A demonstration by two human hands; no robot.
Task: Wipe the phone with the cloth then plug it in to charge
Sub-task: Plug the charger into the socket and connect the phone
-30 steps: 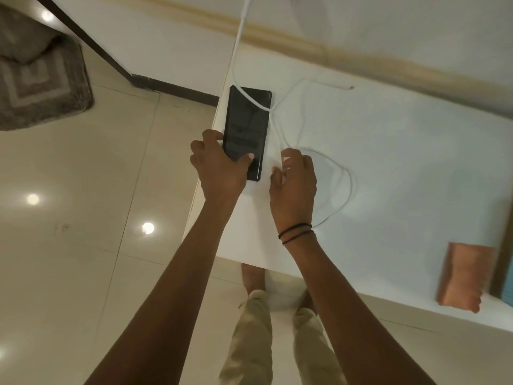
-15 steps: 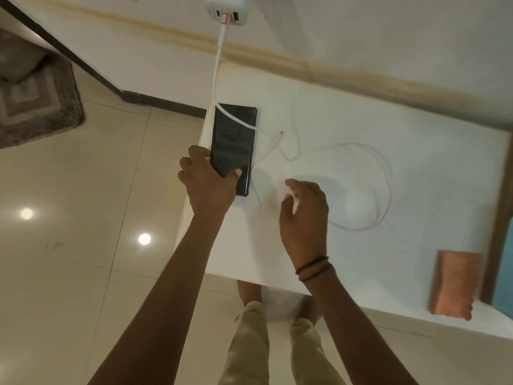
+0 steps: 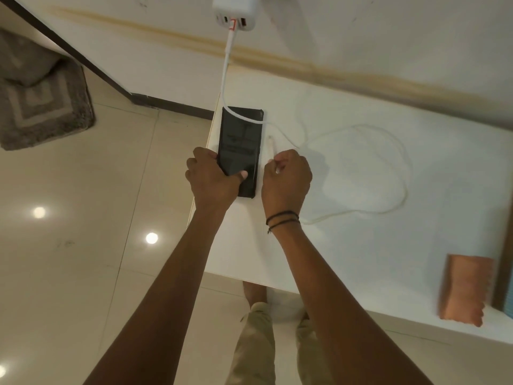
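Note:
A black phone (image 3: 241, 140) lies screen up at the left end of the white table (image 3: 361, 245). My left hand (image 3: 211, 180) grips the phone's near left edge, thumb on the screen. A white charging cable (image 3: 399, 173) runs from a white wall charger (image 3: 234, 12) across the phone's top and loops over the table. My right hand (image 3: 286, 180) is closed on the cable's plug end (image 3: 271, 144), which points up just right of the phone. An orange cloth (image 3: 466, 290) lies at the table's near right edge.
A grey bath mat (image 3: 41, 101) lies on the glossy tiled floor (image 3: 83, 245) at the left. The wall (image 3: 361, 37) runs behind the table. A blue object (image 3: 509, 298) shows at the right frame edge beside the cloth.
My right hand has closed on the cable near its plug and brought it beside the phone. My left hand has kept its hold on the phone.

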